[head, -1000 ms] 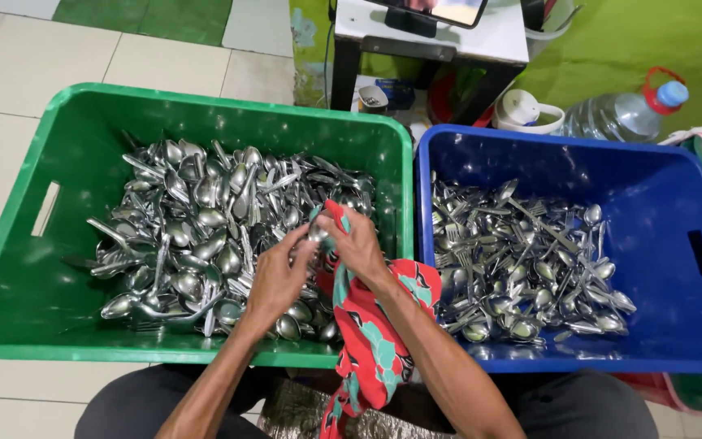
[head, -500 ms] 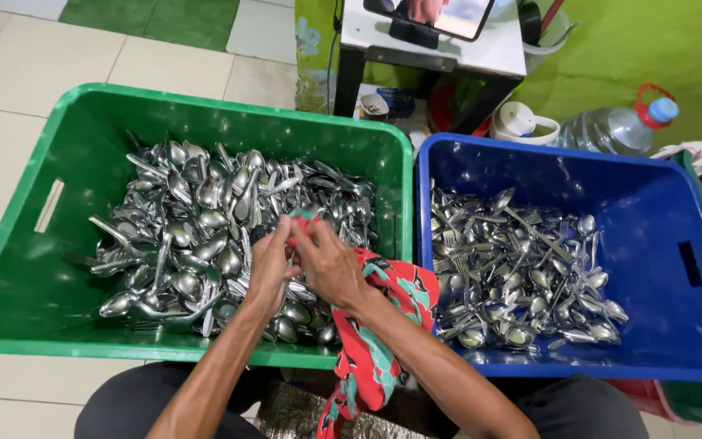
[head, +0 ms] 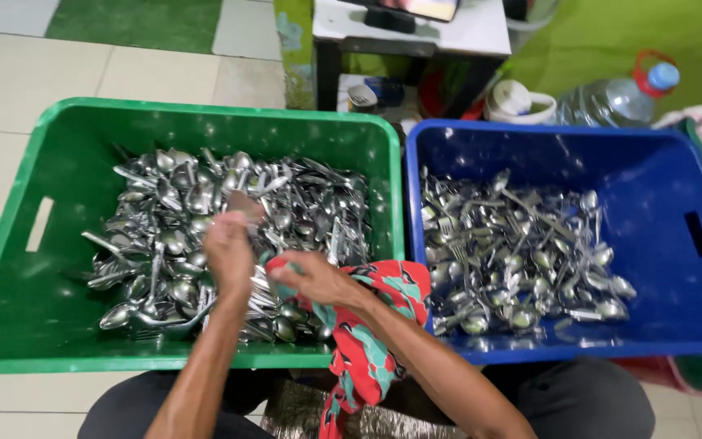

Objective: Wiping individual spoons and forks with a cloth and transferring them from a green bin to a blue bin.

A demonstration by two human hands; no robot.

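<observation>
Two plastic crates fill the middle of the frame, side by side and touching along their inner walls. At the left sits the green crate [head: 18, 268], heaped with steel spoons [head: 172, 219]; at the right sits the blue crate [head: 692, 301], holding a flatter layer of mixed forks and spoons [head: 522, 260].

Over the green crate, just left of centre, the left hand [head: 227, 252] is seen raised and closed around a single spoon [head: 244, 203], whose bowl sticks up past the fingers; the image is blurred here, so the grip is not shown in detail. Slightly lower and to the right, the right hand [head: 318, 280] is curled shut on a red cloth with teal markings [head: 375, 325]. The cloth is draped over the near rim of the green crate and hangs down toward the bottom centre of the frame, against the person's lap.

Along the upper edge, a small white table [head: 481, 32] is seen behind the crates. To its right, a white lidded jug [head: 517, 102] stands beside a clear water bottle with a blue cap [head: 611, 97], which lies against a green mat.
</observation>
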